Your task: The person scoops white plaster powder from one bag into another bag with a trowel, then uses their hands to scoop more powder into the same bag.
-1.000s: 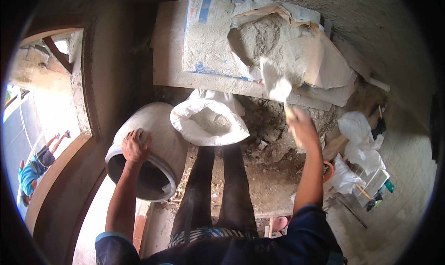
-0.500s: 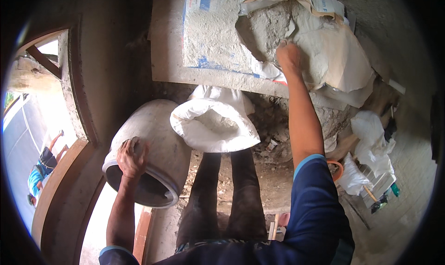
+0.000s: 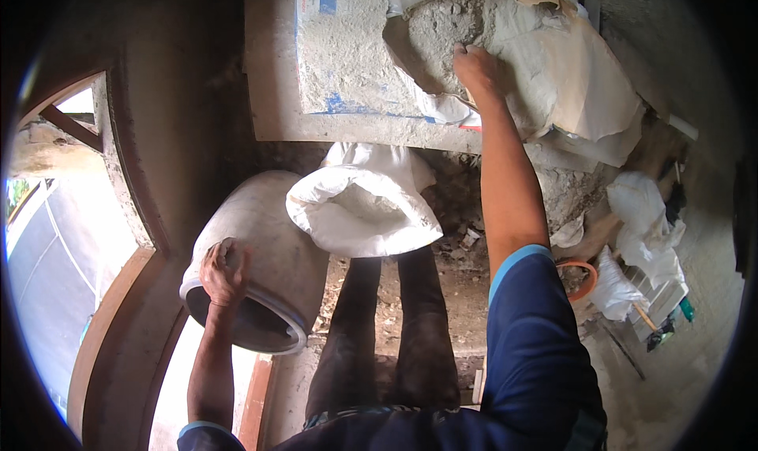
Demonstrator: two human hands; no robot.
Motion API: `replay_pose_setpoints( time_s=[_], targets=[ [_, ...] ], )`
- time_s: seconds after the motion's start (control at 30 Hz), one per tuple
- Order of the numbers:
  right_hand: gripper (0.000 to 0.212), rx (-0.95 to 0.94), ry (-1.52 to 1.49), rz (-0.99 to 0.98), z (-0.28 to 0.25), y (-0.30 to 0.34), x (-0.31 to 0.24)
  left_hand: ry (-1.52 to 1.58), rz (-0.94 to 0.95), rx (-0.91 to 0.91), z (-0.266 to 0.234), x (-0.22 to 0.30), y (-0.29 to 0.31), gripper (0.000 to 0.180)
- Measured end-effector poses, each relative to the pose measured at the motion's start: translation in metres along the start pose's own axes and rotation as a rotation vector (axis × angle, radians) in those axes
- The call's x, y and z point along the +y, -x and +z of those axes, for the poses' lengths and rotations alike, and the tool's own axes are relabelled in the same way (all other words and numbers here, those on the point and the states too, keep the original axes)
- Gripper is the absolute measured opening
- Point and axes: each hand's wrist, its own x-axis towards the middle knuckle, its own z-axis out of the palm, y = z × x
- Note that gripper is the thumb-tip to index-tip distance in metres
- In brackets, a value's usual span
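A big rounded grey pot (image 3: 272, 214) lies tilted on its side at the left, its dark mouth facing down and toward me. My left hand (image 3: 225, 277) is on its outer wall just above the rim, fingers curled round a small grey lump (image 3: 227, 250). At the upper right, a torn-open paper sack (image 3: 580, 88) holds pale grey powder (image 3: 442, 37). My right hand (image 3: 479, 71) reaches into the sack's opening with its fingers closed; what they hold, if anything, is hidden. Between pot and sack stands a white woven bag (image 3: 371, 242), its edge rolled down, with grey powder inside.
The sack lies on a dusty board (image 3: 272, 96). At the right are an orange ring-shaped rim (image 3: 580, 281), white plastic bags (image 3: 632, 206) and a stick-handled tool (image 3: 643, 317). A window frame (image 3: 122, 183) is at the left. Rubble covers the floor (image 3: 383, 313) by my legs.
My right hand has shifted slightly up and left inside the sack. A pale flat piece seen beside it earlier no longer shows. My left hand stays on the pot. The person outside has left view.
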Motion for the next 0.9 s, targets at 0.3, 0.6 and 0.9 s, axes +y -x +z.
replay_pose_setpoints(
  time_s=[0.3, 0.6, 0.9],
  targets=[
    [0.049, -0.024, -0.197, -0.159, 0.025, -0.026, 0.014, 0.008, 0.006, -0.025, -0.003, 0.001, 0.000, 0.040],
    [0.044, -0.131, -0.442, -0.249, 0.035, -0.021, 0.013, -0.012, 0.014, -0.032, -0.004, 0.001, 0.000, 0.041],
    [0.035, -0.226, -0.778, -0.151, 0.014, 0.008, 0.053, -0.050, 0.028, -0.006, -0.002, -0.004, 0.002, 0.042]
  ],
)
